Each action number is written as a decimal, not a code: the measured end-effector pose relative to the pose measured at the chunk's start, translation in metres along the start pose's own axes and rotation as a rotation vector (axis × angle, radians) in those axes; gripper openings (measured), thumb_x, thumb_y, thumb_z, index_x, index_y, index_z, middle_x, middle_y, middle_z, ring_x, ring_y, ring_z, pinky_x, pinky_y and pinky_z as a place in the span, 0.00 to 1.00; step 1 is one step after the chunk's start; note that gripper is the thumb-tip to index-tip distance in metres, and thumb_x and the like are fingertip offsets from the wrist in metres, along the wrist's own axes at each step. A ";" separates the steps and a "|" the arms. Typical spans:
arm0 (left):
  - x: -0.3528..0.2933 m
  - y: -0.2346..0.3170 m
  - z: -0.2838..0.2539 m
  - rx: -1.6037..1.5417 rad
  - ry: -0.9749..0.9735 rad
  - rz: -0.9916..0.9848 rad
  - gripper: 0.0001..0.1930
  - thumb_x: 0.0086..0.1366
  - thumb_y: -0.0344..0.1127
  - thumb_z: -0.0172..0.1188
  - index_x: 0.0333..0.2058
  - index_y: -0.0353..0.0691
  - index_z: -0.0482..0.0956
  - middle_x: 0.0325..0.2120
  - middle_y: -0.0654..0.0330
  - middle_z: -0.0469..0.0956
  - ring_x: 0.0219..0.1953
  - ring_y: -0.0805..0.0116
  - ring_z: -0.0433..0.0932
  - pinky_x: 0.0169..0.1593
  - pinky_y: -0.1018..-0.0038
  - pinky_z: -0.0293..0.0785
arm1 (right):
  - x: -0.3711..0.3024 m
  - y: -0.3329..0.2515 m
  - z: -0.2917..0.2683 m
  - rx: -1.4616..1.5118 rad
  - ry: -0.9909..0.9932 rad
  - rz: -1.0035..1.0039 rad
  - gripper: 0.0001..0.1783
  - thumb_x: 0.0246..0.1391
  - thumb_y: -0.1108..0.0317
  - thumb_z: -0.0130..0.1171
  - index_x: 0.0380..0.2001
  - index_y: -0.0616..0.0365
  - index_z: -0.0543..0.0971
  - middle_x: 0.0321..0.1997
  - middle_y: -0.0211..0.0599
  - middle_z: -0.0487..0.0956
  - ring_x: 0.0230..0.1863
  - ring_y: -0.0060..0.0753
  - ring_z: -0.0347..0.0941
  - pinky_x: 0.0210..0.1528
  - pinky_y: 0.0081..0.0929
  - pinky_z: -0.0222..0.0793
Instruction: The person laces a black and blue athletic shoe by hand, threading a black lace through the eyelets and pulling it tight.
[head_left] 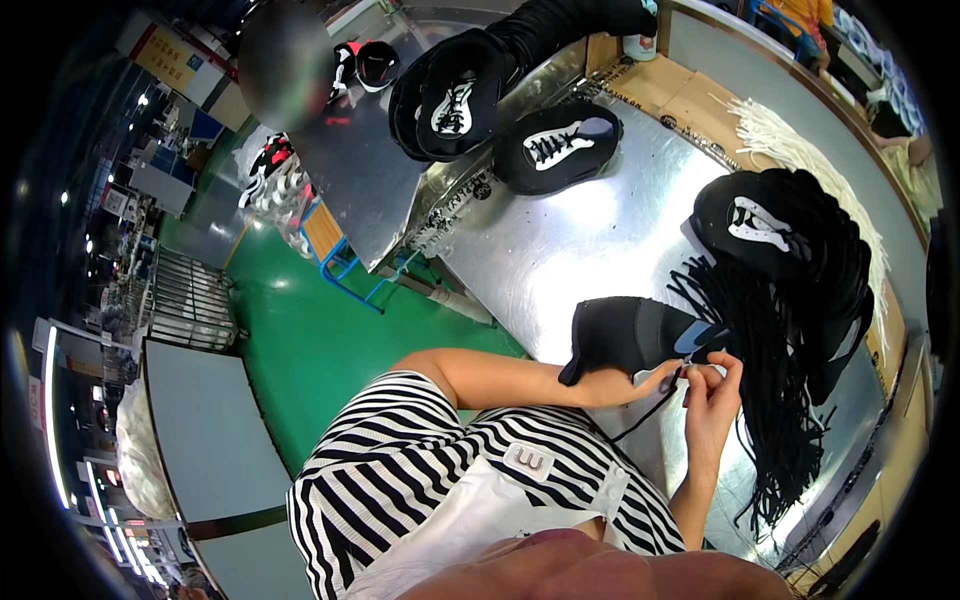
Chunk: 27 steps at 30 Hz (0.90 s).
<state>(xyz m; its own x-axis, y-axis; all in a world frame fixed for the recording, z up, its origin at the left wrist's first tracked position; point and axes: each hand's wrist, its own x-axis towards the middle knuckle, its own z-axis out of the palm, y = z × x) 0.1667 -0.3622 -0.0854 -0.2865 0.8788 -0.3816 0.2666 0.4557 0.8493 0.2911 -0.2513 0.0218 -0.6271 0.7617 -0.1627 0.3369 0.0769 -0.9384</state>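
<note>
A black shoe upper (612, 332) with a blue-grey patch lies tilted at the near edge of the metal table. My left hand (632, 386) is closed at its near side, thumb and fingers pinching at the eyelet area. Close beside it, my right hand (714, 392) has its fingertips pressed together on a thin black shoelace (650, 412). The lace trails down toward my lap. Just right of my hands spreads a loose heap of black laces (765, 400). The exact spot where lace meets upper is hidden by my fingers.
A stack of black uppers (790, 225) with white lacing panels stands right, beside a bundle of white laces (810, 150). One laced upper (557, 147) lies on the metal table (640, 220); more uppers (450, 95) are piled farther back. A blue-framed stool (345, 262) stands left on the green floor.
</note>
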 end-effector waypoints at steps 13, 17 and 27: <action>-0.032 0.050 -0.026 -0.262 0.175 0.446 0.15 0.72 0.37 0.52 0.44 0.31 0.80 0.35 0.56 0.82 0.33 0.71 0.79 0.38 0.78 0.72 | 0.000 0.019 0.013 -0.232 0.025 -0.267 0.11 0.59 0.79 0.54 0.42 0.62 0.65 0.25 0.41 0.79 0.26 0.33 0.75 0.31 0.26 0.68; -0.016 0.022 -0.019 -0.361 0.085 0.476 0.16 0.73 0.40 0.52 0.47 0.34 0.80 0.40 0.59 0.82 0.41 0.71 0.80 0.48 0.78 0.73 | 0.002 -0.003 0.007 -0.335 -0.012 -0.272 0.11 0.60 0.77 0.53 0.45 0.61 0.66 0.30 0.48 0.80 0.32 0.46 0.80 0.35 0.35 0.72; 0.012 0.070 -0.073 -0.779 -0.045 0.000 0.28 0.69 0.54 0.56 0.43 0.26 0.79 0.34 0.46 0.83 0.34 0.60 0.84 0.41 0.71 0.80 | 0.027 0.030 -0.036 0.293 0.157 -0.019 0.20 0.47 0.70 0.71 0.44 0.61 0.78 0.29 0.23 0.77 0.28 0.14 0.69 0.31 0.14 0.62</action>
<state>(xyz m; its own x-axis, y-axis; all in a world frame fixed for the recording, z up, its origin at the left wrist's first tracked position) 0.1147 -0.3302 -0.0041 -0.2443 0.8914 -0.3817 -0.4611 0.2396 0.8544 0.3095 -0.2049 0.0001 -0.5077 0.8536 -0.1165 0.0953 -0.0787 -0.9923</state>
